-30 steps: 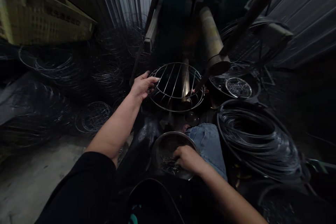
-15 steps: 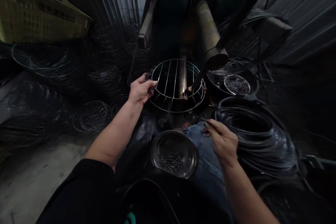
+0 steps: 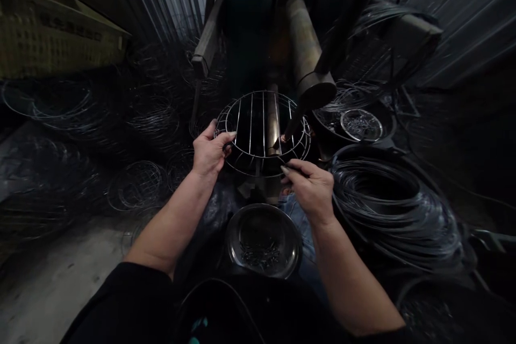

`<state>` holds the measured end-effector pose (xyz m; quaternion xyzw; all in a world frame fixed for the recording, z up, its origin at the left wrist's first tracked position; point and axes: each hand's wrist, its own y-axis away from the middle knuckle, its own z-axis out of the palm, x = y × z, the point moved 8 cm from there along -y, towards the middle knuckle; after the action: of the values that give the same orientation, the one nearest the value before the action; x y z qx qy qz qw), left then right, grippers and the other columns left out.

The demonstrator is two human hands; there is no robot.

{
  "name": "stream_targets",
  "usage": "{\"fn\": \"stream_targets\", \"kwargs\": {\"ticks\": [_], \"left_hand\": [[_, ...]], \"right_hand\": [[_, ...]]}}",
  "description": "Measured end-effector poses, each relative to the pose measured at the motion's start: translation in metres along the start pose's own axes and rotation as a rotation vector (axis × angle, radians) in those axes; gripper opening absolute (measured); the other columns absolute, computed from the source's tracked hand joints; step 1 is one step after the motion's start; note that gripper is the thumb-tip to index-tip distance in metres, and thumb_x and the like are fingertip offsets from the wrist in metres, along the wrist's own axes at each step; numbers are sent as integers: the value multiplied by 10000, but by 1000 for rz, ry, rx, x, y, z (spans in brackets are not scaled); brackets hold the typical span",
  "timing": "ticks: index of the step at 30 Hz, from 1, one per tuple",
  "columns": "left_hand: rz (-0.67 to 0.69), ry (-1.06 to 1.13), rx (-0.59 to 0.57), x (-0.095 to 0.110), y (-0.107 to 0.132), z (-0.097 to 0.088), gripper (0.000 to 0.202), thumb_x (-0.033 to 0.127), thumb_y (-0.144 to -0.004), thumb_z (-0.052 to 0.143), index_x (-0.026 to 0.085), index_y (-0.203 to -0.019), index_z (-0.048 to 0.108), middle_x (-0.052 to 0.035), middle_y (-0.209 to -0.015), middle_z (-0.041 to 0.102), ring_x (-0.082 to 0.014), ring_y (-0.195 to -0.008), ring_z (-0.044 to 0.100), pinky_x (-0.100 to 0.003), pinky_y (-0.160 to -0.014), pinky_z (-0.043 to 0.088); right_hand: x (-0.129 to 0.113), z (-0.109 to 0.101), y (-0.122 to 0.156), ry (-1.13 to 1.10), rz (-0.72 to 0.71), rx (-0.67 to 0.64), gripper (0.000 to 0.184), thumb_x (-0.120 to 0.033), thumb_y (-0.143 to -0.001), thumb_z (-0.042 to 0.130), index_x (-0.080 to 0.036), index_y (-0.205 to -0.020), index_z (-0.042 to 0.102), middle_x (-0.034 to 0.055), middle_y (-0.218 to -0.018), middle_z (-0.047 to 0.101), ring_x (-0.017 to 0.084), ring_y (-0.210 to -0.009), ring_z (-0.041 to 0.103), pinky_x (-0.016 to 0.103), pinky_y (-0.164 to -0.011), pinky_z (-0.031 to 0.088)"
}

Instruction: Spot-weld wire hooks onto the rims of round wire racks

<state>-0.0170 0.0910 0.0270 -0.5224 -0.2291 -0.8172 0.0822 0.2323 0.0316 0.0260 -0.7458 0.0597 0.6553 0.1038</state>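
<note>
The right hand (image 3: 309, 192) has risen from the steel bowl (image 3: 237, 242) to the wire frame (image 3: 264, 123), its grip closed on a short metal pin (image 3: 291, 167). The left hand (image 3: 208, 155) grips the frame's rim, steadying it before the upright metal post (image 3: 273, 123).

The left hand (image 3: 209, 153) grips a wire cage (image 3: 258, 94); the right hand (image 3: 310, 191) pinches a small metal piece (image 3: 289, 165) beside it, above a steel bowl (image 3: 264, 205).

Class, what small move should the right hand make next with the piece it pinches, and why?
Probably bring the thin metal piece in the right hand against the lower rim of the wire frame: the left hand grips that frame, the piece is beside it, and similar pieces lie in the steel bowl.
</note>
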Motion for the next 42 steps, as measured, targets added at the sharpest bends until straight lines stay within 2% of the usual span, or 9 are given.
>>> {"fn": "stream_targets", "kwargs": {"ticks": [4,8,12,18,22,25,32,37,42], "left_hand": [[-19,27,17,-1,-1,-1,810,64,-581,758,156,-1347,511,47,-678,588,-62,-525,546,-190,-463,409],[-2,34,27,-2,-1,-2,800,67,-552,781,168,-1311,549,51,-694,588,-57,-525,548,-187,-469,414],[17,25,44,-2,-1,-3,800,69,-561,773,177,-1320,541,48,-709,601,-48,-508,540,-184,-463,409],[12,43,32,1,-5,-3,807,61,-557,773,172,-1321,541,56,-677,586,-54,-514,543,-180,-460,411],[8,48,11,0,-7,2,794,59,-562,769,177,-1316,550,47,-690,597,-59,-514,543,-182,-449,406],[7,46,4,-1,-9,4,760,67,-579,765,200,-1300,567,50,-673,595,-52,-505,532,-174,-454,405],[-7,44,2,-1,-12,4,753,47,-571,766,213,-1282,584,46,-695,605,-47,-504,538,-168,-453,402],[-18,54,-19,1,-14,10,777,35,-563,763,198,-1297,568,53,-691,602,-51,-509,543,-172,-452,409],[-28,55,-18,0,-18,11,771,40,-558,771,214,-1284,579,56,-677,603,-48,-504,537,-164,-460,411]], "right_hand": [[-16,-7,1,-23,30,-18,212,-274,-667,754,-145,-834,739,11,-620,658,140,-500,599,235,-442,465],[-25,-6,-2,97,-38,7,223,-331,-726,715,-163,-869,749,24,-663,670,131,-496,596,241,-458,476],[-21,6,-7,231,-67,-8,201,-320,-757,666,-171,-859,754,37,-665,675,157,-534,627,268,-506,516],[-12,21,-16,138,34,-88,216,-300,-729,654,-133,-833,744,9,-513,620,168,-464,614,268,-472,506],[-17,16,-19,150,-25,49,241,-320,-766,628,-136,-883,732,15,-565,643,162,-494,631,257,-478,514],[-15,17,-17,118,-40,102,255,-345,-775,632,-135,-886,724,30,-615,665,154,-500,632,245,-459,511],[1,15,-8,-105,31,143,259,-369,-714,702,-131,-818,691,26,-633,670,142,-463,610,232,-390,491],[-1,13,-10,-138,-11,150,231,-339,-719,716,-134,-821,690,15,-631,666,106,-401,549,236,-391,491],[0,13,-14,-145,-38,178,215,-330,-715,717,-136,-803,689,11,-641,662,108,-411,564,233,-395,485]]}}
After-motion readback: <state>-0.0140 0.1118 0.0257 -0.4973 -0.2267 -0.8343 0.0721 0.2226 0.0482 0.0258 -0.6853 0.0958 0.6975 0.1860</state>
